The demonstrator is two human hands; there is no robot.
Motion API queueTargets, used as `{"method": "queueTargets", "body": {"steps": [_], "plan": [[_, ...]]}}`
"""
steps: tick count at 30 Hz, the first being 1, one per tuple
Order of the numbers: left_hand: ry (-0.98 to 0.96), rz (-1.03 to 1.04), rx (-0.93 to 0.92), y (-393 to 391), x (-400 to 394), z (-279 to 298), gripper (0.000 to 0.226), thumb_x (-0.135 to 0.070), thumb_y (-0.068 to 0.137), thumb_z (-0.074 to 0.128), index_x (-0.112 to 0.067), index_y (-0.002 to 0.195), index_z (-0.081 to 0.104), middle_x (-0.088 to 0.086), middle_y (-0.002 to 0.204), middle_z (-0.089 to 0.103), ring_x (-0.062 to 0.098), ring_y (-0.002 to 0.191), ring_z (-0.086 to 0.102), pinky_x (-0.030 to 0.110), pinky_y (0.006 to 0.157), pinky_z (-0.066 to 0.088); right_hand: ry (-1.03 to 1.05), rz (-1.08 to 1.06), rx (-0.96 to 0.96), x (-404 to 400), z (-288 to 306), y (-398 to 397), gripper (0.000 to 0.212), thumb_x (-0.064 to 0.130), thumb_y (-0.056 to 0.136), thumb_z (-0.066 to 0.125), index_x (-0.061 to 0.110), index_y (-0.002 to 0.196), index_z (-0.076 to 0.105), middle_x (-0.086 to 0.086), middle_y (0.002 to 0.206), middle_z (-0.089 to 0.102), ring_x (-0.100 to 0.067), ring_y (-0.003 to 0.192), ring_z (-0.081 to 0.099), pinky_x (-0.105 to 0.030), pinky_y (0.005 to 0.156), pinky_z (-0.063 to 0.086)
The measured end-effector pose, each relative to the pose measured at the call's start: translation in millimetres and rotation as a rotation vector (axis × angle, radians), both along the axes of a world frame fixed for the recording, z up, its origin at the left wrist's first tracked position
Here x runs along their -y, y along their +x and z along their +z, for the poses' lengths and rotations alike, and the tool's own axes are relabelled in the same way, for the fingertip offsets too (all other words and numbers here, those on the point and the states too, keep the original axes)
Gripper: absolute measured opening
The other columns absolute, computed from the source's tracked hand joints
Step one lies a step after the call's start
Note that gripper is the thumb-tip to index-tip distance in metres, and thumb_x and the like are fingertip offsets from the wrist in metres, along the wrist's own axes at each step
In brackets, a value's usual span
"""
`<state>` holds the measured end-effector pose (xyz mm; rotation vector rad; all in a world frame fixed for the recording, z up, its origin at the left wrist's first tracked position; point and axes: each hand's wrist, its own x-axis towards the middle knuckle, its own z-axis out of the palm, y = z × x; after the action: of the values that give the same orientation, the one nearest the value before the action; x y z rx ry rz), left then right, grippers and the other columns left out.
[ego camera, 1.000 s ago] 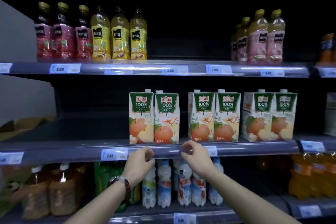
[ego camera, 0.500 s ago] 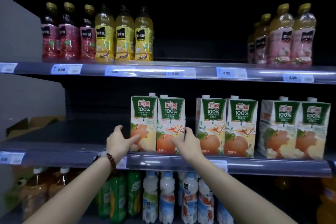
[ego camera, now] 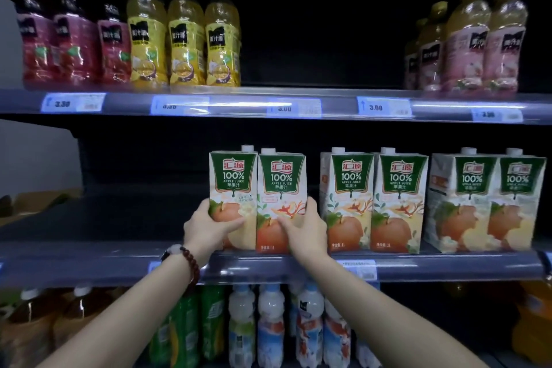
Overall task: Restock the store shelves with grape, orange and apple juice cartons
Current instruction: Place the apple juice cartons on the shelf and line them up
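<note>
Several apple juice cartons stand in pairs on the middle shelf (ego camera: 89, 263). The leftmost pair (ego camera: 257, 185) stands upright at the shelf's front edge, pressed between my two hands. My left hand (ego camera: 206, 227) wraps the left side of the left carton, thumb across its front. On the other side, my right hand (ego camera: 304, 227) clasps the right carton, its fingers in the gap beside the middle pair (ego camera: 373, 197). A third pair (ego camera: 484, 200) stands at the right, turned slightly. A bead bracelet (ego camera: 186, 260) is on my left wrist.
The middle shelf left of the cartons is bare and dark. Red and yellow bottles (ego camera: 131, 36) and pink bottles (ego camera: 466, 42) stand on the upper shelf. Green and white bottles (ego camera: 268, 326) fill the shelf below. A cardboard box (ego camera: 33, 200) sits at far left.
Both hands rose from the shelf's front rail to the sides of the leftmost carton pair and closed on it. The view moved closer and shifted left.
</note>
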<state>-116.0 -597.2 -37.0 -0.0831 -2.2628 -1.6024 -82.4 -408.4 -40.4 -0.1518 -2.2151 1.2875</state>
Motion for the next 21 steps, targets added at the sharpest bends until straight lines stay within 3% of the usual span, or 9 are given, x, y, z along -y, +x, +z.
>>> {"method": "queueTargets", "body": {"steps": [3, 6, 10, 15, 17, 19, 21], "plan": [[0.004, -0.038, -0.002, -1.3, -9.1, -0.3, 0.051, -0.034, 0.064, 0.086, -0.032, 0.104, 0.055, -0.008, 0.098, 0.064, 0.013, 0.088, 0.061, 0.032, 0.074, 0.055, 0.021, -0.026, 0.003, -11.3, 1.8, 0.7, 0.065, 0.036, 0.084, 0.071, 0.016, 0.136, 0.037, -0.007, 0.118, 0.061, -0.028, 0.109, 0.059, -0.037, 0.086, 0.049], [0.006, -0.061, -0.006, -1.0, -22.9, -1.5, 0.053, -0.033, 0.064, 0.086, -0.031, 0.106, 0.055, -0.01, 0.097, 0.063, 0.011, 0.087, 0.06, 0.026, 0.069, 0.052, 0.043, -0.035, 0.023, -25.2, 2.8, 2.2, 0.07, 0.037, 0.086, 0.069, 0.015, 0.14, 0.032, 0.0, 0.098, 0.053, -0.019, 0.087, 0.052, -0.033, 0.074, 0.046], [0.006, -0.045, -0.002, -2.5, -32.0, -1.6, 0.05, -0.032, 0.064, 0.086, -0.03, 0.103, 0.054, -0.006, 0.099, 0.063, 0.018, 0.092, 0.061, 0.032, 0.076, 0.053, 0.037, 0.014, 0.032, -36.1, 3.8, 4.1, 0.067, 0.039, 0.085, 0.069, 0.02, 0.137, 0.032, -0.008, 0.107, 0.06, -0.025, 0.084, 0.061, -0.04, 0.077, 0.055], [-0.048, -0.009, -0.039, -4.2, -31.3, -3.0, 0.055, -0.031, 0.068, 0.084, -0.025, 0.115, 0.054, -0.004, 0.104, 0.062, 0.017, 0.093, 0.058, 0.03, 0.076, 0.051, 0.115, 0.013, -0.001, -39.0, 4.5, 4.8, 0.051, 0.033, 0.098, 0.049, 0.014, 0.141, 0.031, -0.009, 0.081, 0.063, -0.024, 0.064, 0.061, -0.042, 0.064, 0.057], [-0.059, 0.002, -0.042, -4.9, -32.3, -3.4, 0.055, -0.031, 0.069, 0.084, -0.024, 0.115, 0.054, -0.004, 0.104, 0.061, 0.018, 0.093, 0.057, 0.033, 0.078, 0.052, 0.145, -0.034, -0.002, -38.3, 5.9, 6.2, 0.043, 0.036, 0.097, 0.051, 0.012, 0.131, 0.041, -0.009, 0.078, 0.063, -0.025, 0.066, 0.062, -0.041, 0.062, 0.056], [-0.062, 0.018, -0.044, -5.8, -32.9, -4.3, 0.055, -0.032, 0.068, 0.084, -0.025, 0.113, 0.054, -0.004, 0.102, 0.061, 0.018, 0.093, 0.057, 0.033, 0.078, 0.053, 0.237, -0.122, 0.008, -39.3, 8.9, 7.2, 0.036, 0.043, 0.093, 0.056, 0.01, 0.109, 0.052, -0.004, 0.074, 0.062, -0.021, 0.063, 0.059, -0.036, 0.059, 0.053], [-0.057, 0.025, -0.047, -6.4, -33.1, -4.4, 0.053, -0.033, 0.068, 0.084, -0.027, 0.112, 0.054, -0.005, 0.101, 0.061, 0.018, 0.092, 0.057, 0.032, 0.077, 0.052, 0.375, -0.22, 0.009, -42.6, 14.3, 9.4, 0.041, 0.051, 0.087, 0.059, 0.011, 0.087, 0.053, 0.0, 0.07, 0.06, -0.019, 0.063, 0.059, -0.028, 0.05, 0.046]]}}
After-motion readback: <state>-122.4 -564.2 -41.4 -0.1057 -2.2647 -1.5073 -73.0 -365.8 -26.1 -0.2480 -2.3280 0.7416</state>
